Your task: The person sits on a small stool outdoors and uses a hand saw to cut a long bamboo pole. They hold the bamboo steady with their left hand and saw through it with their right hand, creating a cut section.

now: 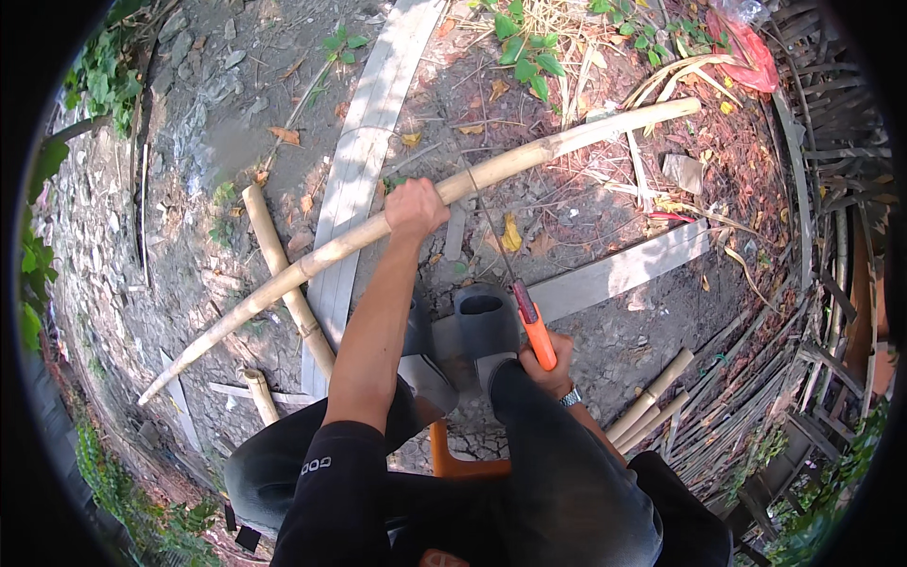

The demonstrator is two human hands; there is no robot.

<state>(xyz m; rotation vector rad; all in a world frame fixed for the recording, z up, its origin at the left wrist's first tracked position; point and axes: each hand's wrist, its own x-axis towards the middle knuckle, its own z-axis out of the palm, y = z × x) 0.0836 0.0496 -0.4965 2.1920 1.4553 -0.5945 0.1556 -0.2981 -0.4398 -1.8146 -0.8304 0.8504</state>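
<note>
A long bamboo pole [350, 233] lies slantwise in front of me, from the near left up to the far right. My left hand [417, 208] is closed around it near its middle. Just right of that hand, the thin blade of a hand saw crosses the pole. My right hand [553, 364] grips the orange handle of the hand saw [535, 333], low and close to my right knee. Beneath the pole on the left, a shorter bamboo piece [274, 250] crosses it. The blade's teeth are too fine to make out.
A grey plank [364, 142] runs away from me under the pole; another board [624, 269] lies to the right. Cut bamboo pieces [652, 402] and a pile of thin sticks [732, 397] are at the near right. A red plastic bag [751, 52] lies far right. My sandalled feet stand between.
</note>
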